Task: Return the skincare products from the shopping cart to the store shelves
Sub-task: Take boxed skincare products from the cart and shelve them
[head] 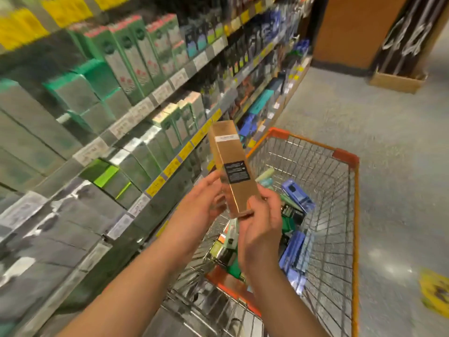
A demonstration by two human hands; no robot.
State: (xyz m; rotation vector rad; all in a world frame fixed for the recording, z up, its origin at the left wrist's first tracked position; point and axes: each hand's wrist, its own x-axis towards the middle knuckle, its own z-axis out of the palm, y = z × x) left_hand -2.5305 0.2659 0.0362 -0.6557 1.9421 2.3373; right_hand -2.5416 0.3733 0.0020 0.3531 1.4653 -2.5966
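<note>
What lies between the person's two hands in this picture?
In the head view, the lower end of a tall gold box sits between the left hand and right hand, above the cart.

Brightness: warm indoor light is filling the aisle evenly, neither dim nor harsh.
Glare: the floor [388,147] is catching pale patches at the right edge; the gold box [233,166] is gleaming along its faces.
Shadows: soft ones are lying between shelf [136,110] tiers.
Blur: the shelf is smearing heavily toward the left edge, its labels unreadable; cart [345,156] contents are looking soft.
Sharpest: the box's black label, though its text is staying illegible.
Distortion: wide-angle bending is curving shelf lines and stretching the corners.
</note>
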